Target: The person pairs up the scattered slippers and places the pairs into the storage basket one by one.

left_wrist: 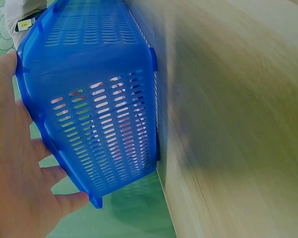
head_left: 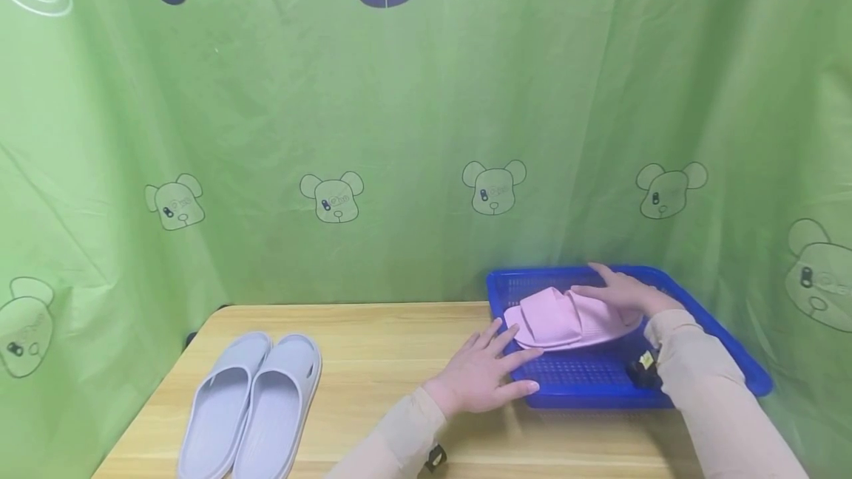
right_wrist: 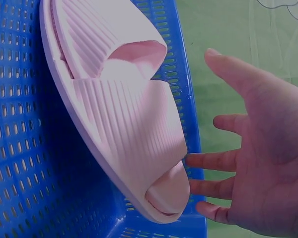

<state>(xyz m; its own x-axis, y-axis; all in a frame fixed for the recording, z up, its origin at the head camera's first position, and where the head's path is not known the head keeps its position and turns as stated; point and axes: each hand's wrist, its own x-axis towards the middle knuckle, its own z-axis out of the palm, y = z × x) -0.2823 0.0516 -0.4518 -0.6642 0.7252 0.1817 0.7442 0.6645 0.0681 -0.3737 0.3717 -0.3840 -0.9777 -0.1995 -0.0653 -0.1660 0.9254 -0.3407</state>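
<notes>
Pink slippers point(head_left: 566, 316) between both hands

Green bear-print curtain point(head_left: 413, 131), wooden table point(head_left: 373, 361)

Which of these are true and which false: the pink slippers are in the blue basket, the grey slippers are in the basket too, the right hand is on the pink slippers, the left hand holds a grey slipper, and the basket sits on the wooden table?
1. The pink slippers lie in the blue basket. True.
2. The grey slippers are in the basket too. False: they lie side by side on the wooden table, left of the basket.
3. The right hand rests with straight fingers on the pink slippers. True.
4. The left hand holds a grey slipper. False: it lies open against the basket's near left corner.
5. The basket sits on the wooden table. True.
</notes>
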